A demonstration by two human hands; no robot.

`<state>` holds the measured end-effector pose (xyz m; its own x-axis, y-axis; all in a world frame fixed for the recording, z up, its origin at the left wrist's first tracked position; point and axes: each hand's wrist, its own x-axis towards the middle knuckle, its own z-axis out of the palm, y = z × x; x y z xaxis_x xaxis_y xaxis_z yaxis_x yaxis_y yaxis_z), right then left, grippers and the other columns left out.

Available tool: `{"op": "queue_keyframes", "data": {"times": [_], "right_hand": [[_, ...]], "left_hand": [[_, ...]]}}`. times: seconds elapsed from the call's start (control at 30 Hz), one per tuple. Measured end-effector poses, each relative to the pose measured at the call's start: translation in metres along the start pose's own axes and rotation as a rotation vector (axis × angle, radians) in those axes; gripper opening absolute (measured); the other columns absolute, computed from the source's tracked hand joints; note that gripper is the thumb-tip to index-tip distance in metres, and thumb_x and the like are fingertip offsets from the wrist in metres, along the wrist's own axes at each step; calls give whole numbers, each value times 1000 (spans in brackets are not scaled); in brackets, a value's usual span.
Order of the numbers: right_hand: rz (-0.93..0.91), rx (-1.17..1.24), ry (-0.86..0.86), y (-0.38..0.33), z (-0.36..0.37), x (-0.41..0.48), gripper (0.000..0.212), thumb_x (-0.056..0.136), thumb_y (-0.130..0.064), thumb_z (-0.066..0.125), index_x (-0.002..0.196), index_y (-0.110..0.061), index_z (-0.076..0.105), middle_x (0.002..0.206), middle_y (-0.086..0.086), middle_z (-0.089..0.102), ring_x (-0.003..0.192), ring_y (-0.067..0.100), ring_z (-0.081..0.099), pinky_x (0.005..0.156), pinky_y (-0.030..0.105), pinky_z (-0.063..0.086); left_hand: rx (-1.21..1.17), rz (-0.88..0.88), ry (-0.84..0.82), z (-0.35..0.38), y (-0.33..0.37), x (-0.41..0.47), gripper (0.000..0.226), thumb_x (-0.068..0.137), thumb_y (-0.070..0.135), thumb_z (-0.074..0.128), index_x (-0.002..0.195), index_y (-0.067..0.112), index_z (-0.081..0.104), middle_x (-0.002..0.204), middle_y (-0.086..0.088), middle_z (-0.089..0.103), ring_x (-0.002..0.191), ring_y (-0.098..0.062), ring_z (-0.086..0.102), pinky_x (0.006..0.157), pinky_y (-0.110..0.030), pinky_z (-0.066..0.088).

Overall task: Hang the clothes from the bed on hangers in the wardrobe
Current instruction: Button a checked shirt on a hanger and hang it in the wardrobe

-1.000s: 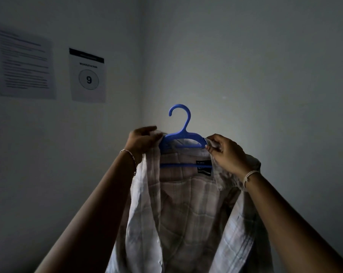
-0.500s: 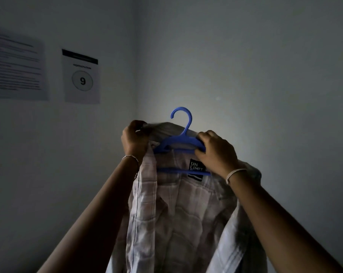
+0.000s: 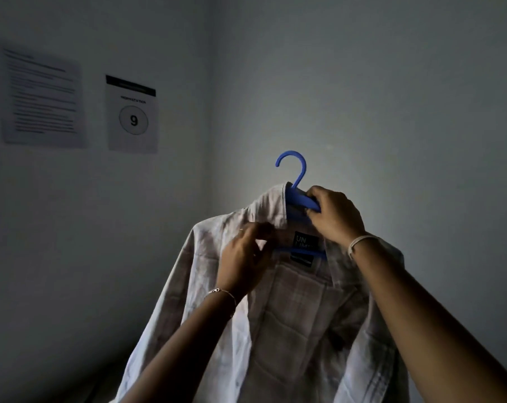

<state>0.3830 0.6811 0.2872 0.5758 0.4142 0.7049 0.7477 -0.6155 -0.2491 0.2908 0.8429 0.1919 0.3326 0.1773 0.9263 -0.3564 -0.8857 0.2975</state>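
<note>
A: Status? Big to small.

B: Dim room corner, two grey walls [image 3: 391, 97] meeting behind everything. The plaid shirt [image 3: 293, 315] is held up in the air in front of that corner, centre-right. Its open front faces the camera. The shoulder on the view's left is draped over the blue hanger [image 3: 300, 199], and the sleeves hang down.

A: On the walls?

B: Two papers on the left one: a text sheet [image 3: 42, 97], unreadable, and beside it a smaller sheet with a circled 9 [image 3: 132, 114].

A: Hands?

B: The right hand [image 3: 336, 216] is wrapped round the hanger's arm just below the hook, fingers curled tight. The left hand [image 3: 243, 257] is at the collar on the view's left, fingers against the cloth. It's blurred — cannot tell whether it pinches or only touches.

A: Hanger detail?

B: It sits inside the neck opening, hook upright and clear above the collar. The lower bar crosses in front of the black neck label [image 3: 304, 245] — "UN" is readable, the rest isn't.

A: Smallest?

B: A chain bracelet [image 3: 221, 292] on the left wrist and a pale band [image 3: 359, 241] on the right.
</note>
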Motion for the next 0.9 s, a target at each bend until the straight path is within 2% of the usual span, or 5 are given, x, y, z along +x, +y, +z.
{"op": "queue_keyframes", "data": {"times": [0.17, 0.33, 0.53, 0.77, 0.9], "right_hand": [[55, 122, 76, 13, -11, -5, 37, 80, 3, 57, 110, -19, 58, 98, 4, 67, 86, 29, 62, 61, 31, 43], [27, 193, 82, 23, -22, 0, 46, 78, 8, 58, 113, -23, 59, 107, 0, 69, 95, 24, 65, 76, 42, 56], [-1, 101, 97, 31, -33, 1, 50, 80, 14, 52, 121, -15, 56, 123, 9, 62, 110, 32, 59, 86, 45, 54], [-25, 6, 203, 42, -36, -1, 52, 81, 15, 54, 127, -11, 56, 125, 13, 61, 115, 33, 57, 95, 42, 49], [-13, -9, 246, 50, -34, -1, 53, 83, 16, 51, 129, -10, 55, 127, 14, 60, 116, 34, 57, 96, 41, 47]], "left_hand": [[-40, -407, 340, -22, -37, 8, 12, 91, 22, 59, 102, 24, 63, 99, 5, 62, 74, -16, 60, 71, -39, 53], [111, -707, -18, -33, -89, 7, 44, 93, 40, 55, 134, 24, 48, 129, -7, 55, 121, -29, 50, 101, -44, 42], [51, -638, -6, -40, -81, 24, 8, 85, 17, 69, 91, 14, 72, 90, -7, 73, 86, -24, 66, 72, -24, 44], [18, -607, 38, -42, -80, 43, 12, 89, 14, 63, 98, 10, 70, 94, -10, 71, 82, -22, 63, 72, -24, 45], [-65, -643, 105, -38, -82, 57, 12, 89, 12, 61, 98, 12, 69, 95, -11, 69, 87, -29, 65, 80, -41, 55]]}}
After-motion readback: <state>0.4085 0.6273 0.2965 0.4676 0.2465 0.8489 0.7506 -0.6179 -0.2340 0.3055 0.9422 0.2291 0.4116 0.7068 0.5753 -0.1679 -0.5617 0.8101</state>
